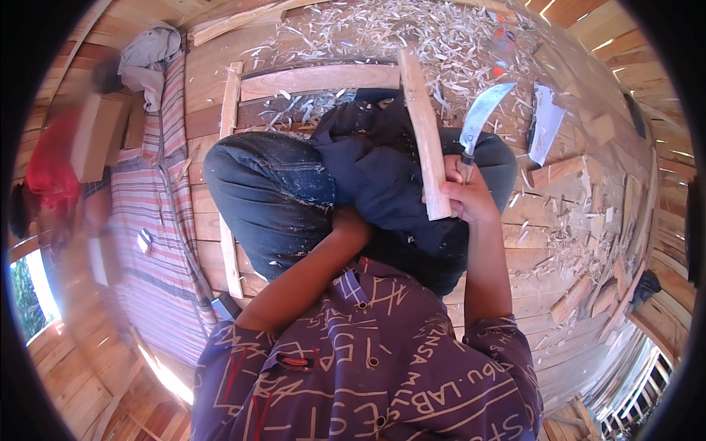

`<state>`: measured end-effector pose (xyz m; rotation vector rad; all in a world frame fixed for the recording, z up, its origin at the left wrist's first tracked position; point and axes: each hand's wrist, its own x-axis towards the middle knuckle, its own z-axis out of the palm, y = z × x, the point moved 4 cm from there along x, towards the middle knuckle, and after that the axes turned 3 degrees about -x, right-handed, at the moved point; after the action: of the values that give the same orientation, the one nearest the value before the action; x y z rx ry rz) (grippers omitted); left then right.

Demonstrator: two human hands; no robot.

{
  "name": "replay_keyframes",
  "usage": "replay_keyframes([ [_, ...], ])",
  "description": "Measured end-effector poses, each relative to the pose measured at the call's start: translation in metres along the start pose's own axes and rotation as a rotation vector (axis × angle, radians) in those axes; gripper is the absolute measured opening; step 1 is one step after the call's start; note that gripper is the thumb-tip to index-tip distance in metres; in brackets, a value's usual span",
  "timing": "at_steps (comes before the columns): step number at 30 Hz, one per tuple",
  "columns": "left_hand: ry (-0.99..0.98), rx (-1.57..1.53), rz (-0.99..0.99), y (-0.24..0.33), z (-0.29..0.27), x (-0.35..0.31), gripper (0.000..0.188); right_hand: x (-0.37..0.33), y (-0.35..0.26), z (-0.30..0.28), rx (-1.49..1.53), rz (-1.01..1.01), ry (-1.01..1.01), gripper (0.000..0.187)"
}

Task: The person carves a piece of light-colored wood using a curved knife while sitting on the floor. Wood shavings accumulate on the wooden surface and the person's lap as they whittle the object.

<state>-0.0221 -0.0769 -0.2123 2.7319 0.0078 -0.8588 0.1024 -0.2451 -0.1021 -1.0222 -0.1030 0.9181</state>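
Note:
In my right hand (471, 195) is a curved-blade knife (479, 117), its fingers closed round the handle and the blade pointing up and away. The same hand also grips a pale wooden stick (421, 132), whose near end rests by my thumb and fingers. My left hand (351, 222) reaches into my lap at a bunched dark cloth (375, 158), which hides its fingers. The cloth lies between my bent knees, over dark trousers flecked with wood bits.
Beyond my knees lie a flat board (320, 79) and many shavings (368, 33). A long wood strip (229, 180) is left of my knee. Striped matting (158, 242) covers the left floor, near a person in red (55, 158). Wood offcuts (570, 298) lie at right.

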Motion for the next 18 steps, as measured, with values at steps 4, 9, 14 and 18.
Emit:
replay_keyframes([
  [4,0.559,0.015,0.183,-0.009,0.022,0.017,0.053,-0.004,0.002,0.012,-0.045,0.089,-0.039,0.042],
  [9,0.527,-0.14,0.3,0.009,0.013,0.045,0.052,-0.006,-0.001,0.021,-0.089,0.102,-0.087,0.044],
  [14,0.42,-0.254,0.381,0.027,0.005,0.049,0.05,-0.006,-0.004,0.02,-0.171,0.144,-0.128,0.045],
  [18,0.34,-0.29,0.406,0.029,0.003,0.044,0.049,-0.01,-0.008,0.023,-0.215,0.182,-0.199,0.046],
])
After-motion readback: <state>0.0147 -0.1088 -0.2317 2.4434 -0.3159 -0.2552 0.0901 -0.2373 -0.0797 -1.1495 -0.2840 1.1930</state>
